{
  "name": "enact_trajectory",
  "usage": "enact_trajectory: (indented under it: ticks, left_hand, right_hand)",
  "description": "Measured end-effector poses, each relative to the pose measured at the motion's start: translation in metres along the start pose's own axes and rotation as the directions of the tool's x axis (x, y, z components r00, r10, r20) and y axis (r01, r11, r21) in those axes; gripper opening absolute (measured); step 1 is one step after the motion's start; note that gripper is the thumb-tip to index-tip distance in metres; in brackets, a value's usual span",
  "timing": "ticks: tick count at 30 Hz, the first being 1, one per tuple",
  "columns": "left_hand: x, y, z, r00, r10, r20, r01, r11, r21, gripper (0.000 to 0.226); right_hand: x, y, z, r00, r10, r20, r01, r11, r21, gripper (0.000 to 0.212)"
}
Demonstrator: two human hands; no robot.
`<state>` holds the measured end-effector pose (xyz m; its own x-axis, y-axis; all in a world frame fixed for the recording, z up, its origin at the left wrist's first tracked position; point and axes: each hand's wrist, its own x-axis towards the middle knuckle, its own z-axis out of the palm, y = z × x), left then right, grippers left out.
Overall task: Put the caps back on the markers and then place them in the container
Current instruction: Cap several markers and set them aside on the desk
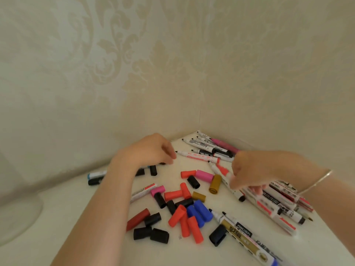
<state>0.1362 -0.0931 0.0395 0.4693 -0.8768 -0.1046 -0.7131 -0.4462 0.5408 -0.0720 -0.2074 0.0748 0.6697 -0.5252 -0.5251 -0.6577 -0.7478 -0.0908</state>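
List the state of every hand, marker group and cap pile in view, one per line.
left hand: curled, fingertips down on the table among black caps, grip unclear.
right hand: resting on the markers at right, blurred, grip unclear.
far markers: uncapped, lying flat in the corner.
right markers: uncapped, piled flat.
gold marker: uncapped, lying flat.
loose caps: off, scattered mid-table.

Matt plastic caps, smooth white table, embossed wallpaper

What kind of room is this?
Probably a home: a white table pushed into a corner, damask-patterned wallpaper on both walls, and loose markers and caps spread across it.
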Motion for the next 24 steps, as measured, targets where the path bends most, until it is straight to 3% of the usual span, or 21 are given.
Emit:
enact_trajectory:
  ticks: [3, 5, 9, 13, 18, 21, 24]
  left_hand:
    - [0.011, 0.012, 0.028, 0.998, 0.053, 0.037, -0.056, 0.997, 0.061, 0.027]
    - [0.017, 0.014, 0.043, 0.997, 0.047, 0.065, -0.054, 0.992, 0.113, 0.034]
    - [0.020, 0.015, 0.051, 0.996, 0.018, 0.092, -0.027, 0.994, 0.103, 0.030]
    - [0.019, 0.015, 0.052, 0.988, 0.037, 0.152, -0.051, 0.995, 0.091, 0.026]
    - [0.024, 0.011, 0.055, 0.992, 0.073, 0.100, -0.082, 0.993, 0.090, 0.018]
    - [0.022, 0.009, 0.042, 0.993, 0.117, -0.037, -0.120, 0.984, -0.129, 0.012]
    - [0.012, 0.013, 0.021, 0.978, 0.164, -0.133, -0.206, 0.880, -0.428, 0.017]
  right_hand:
    - [0.005, 0.003, -0.010, 0.960, -0.036, -0.278, 0.092, 0.977, 0.191, 0.029]
    - [0.009, 0.001, -0.010, 0.925, -0.027, -0.379, 0.184, 0.905, 0.385, 0.031]
    - [0.012, 0.002, -0.003, 0.974, -0.071, -0.217, 0.223, 0.510, 0.831, 0.018]
    - [0.016, 0.001, 0.001, 0.970, -0.085, -0.228, 0.242, 0.438, 0.866, 0.014]
    - [0.018, -0.004, 0.002, 0.949, -0.091, -0.301, 0.313, 0.379, 0.871, 0.013]
    - [0.018, -0.005, 0.000, 0.915, -0.098, -0.390, 0.399, 0.342, 0.850, 0.017]
    - [0.013, -0.004, -0.003, 0.859, -0.150, -0.490, 0.511, 0.319, 0.798, 0.019]
